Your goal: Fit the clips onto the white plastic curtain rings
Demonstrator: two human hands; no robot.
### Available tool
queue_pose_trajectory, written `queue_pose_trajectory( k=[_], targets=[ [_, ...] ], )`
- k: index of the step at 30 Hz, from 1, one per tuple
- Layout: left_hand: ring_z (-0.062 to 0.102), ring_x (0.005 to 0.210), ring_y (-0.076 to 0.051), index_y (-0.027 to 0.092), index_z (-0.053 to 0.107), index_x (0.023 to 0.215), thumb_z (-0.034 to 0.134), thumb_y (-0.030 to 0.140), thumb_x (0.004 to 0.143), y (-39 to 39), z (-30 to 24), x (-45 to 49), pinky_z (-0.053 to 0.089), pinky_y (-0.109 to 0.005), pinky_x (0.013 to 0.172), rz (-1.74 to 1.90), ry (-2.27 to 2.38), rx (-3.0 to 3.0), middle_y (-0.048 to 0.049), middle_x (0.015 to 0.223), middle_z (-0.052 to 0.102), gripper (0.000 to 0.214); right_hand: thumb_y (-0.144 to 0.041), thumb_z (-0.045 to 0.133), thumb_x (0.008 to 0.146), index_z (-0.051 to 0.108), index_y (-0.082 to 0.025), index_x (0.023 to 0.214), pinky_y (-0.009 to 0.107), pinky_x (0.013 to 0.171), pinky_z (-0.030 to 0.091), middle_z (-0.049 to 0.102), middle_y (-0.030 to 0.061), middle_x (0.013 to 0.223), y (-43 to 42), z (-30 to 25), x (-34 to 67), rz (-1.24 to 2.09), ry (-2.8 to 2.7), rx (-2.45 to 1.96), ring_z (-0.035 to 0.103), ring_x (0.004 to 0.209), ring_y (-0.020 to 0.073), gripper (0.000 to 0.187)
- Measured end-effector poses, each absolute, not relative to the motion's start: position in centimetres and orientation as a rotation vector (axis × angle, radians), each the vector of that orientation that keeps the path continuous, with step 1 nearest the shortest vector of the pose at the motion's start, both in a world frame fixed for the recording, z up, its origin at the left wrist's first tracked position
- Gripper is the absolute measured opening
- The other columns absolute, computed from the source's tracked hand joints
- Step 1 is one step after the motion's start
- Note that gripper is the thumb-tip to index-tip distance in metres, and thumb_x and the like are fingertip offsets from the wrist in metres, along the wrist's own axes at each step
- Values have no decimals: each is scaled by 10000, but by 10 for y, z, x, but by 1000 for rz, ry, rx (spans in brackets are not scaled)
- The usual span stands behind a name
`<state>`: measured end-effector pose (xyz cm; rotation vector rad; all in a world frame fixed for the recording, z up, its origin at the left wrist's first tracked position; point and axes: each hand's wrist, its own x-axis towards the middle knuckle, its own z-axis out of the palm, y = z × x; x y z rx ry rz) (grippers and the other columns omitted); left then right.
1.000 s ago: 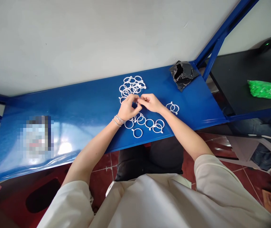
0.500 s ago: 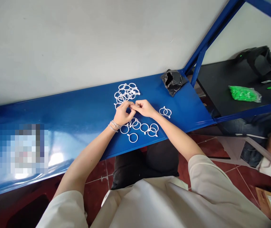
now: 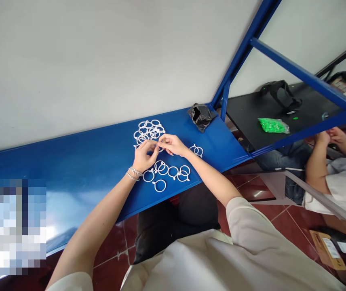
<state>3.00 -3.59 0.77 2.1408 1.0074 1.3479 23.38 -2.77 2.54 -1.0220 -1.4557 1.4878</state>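
My left hand [image 3: 145, 155] and my right hand [image 3: 173, 144] meet fingertip to fingertip just above the blue table. Both are pinched closed at a white curtain ring [image 3: 161, 150], mostly covered by the fingers. Behind them lies a tangled pile of white curtain rings [image 3: 150, 130], each with a small eyelet. Nearer my body, several more rings [image 3: 173, 172] are spread, some overlapping, with one ring [image 3: 160, 186] lying apart at the front. Two overlapping rings [image 3: 196, 151] rest to the right of my right hand.
The blue table [image 3: 100, 149] runs along a pale wall. A torn black plastic bag [image 3: 201, 116] sits at its back right corner, near blue frame posts [image 3: 225, 97]. On a black table beyond lie a bag of green pieces [image 3: 273, 125] and a black strap. Another person's hands [image 3: 330, 136] show at far right.
The view has swung right, so everything sits further left and another person's hands now show. My hands stay together over the rings, with the right fingers slightly more extended.
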Motion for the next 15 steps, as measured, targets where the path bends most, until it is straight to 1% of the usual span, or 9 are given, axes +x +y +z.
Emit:
queue_pose_trajectory(
  k=[2, 5, 7, 8, 9, 10, 11, 13, 15],
  targets=[
    [804, 792, -169, 223, 768, 1071, 653, 343, 1067, -36, 9, 30, 693, -295, 704, 1378, 978, 2157, -89, 1056, 820, 167, -681, 900, 838, 668, -224, 961, 236, 389, 388, 673, -45, 712, -26, 22, 236, 1491, -1459, -1006, 512, 439, 86, 527],
    [827, 919, -210, 224, 773, 1070, 655, 336, 1073, -36, 10, 30, 703, -321, 719, 1393, 959, 2181, -116, 1103, 833, 162, -645, 911, 844, 714, -216, 1012, 241, 426, 450, 647, -52, 657, -24, 16, 237, 1485, -1484, -1043, 551, 475, 113, 501],
    [836, 952, -220, 217, 767, 1068, 658, 332, 1072, -36, 11, 29, 701, -327, 714, 1397, 949, 2188, -130, 1142, 841, 159, -623, 893, 866, 737, -208, 1039, 252, 435, 458, 643, -46, 645, -24, 17, 235, 1457, -1503, -1105, 564, 494, 128, 476],
    [838, 950, -220, 213, 762, 1063, 661, 328, 1070, -36, 11, 29, 700, -329, 712, 1398, 941, 2191, -135, 1159, 844, 154, -595, 881, 882, 746, -201, 1054, 260, 444, 464, 683, -24, 693, -26, 20, 234, 1410, -1520, -1146, 574, 504, 128, 451],
    [839, 939, -217, 210, 756, 1053, 664, 323, 1067, -36, 11, 29, 698, -329, 710, 1397, 931, 2193, -137, 1168, 845, 146, -553, 871, 897, 753, -194, 1068, 271, 456, 474, 741, 13, 792, -31, 26, 233, 1331, -1541, -1188, 586, 516, 125, 415],
    [838, 918, -211, 209, 749, 1039, 668, 317, 1064, -36, 11, 29, 696, -330, 711, 1395, 923, 2195, -135, 1168, 847, 137, -490, 867, 906, 760, -189, 1096, 282, 478, 494, 800, 63, 969, -39, 35, 234, 1210, -1572, -1224, 604, 532, 114, 372],
    [835, 897, -205, 208, 742, 1020, 673, 311, 1059, -36, 11, 29, 694, -331, 715, 1392, 916, 2198, -130, 1154, 849, 131, -422, 861, 915, 767, -188, 1168, 296, 535, 539, 812, 112, 1180, -51, 47, 235, 1028, -1620, -1235, 619, 559, 99, 357],
    [827, 877, -195, 204, 731, 974, 681, 297, 1050, -37, 10, 29, 688, -330, 737, 1391, 911, 2204, -113, 1098, 849, 130, -372, 793, 981, 754, -213, 1327, 310, 556, 559, 736, 164, 1441, -86, 80, 242, 675, -1647, -1175, 665, 645, 111, 383],
    [821, 874, -185, 198, 729, 943, 683, 281, 1047, -37, 10, 30, 677, -321, 761, 1390, 914, 2213, -97, 1053, 846, 141, -357, 691, 1069, 667, -273, 1523, 326, 582, 594, 638, 166, 1594, -129, 119, 253, 402, -1640, -1099, 742, 813, 167, 462]
  ],
)
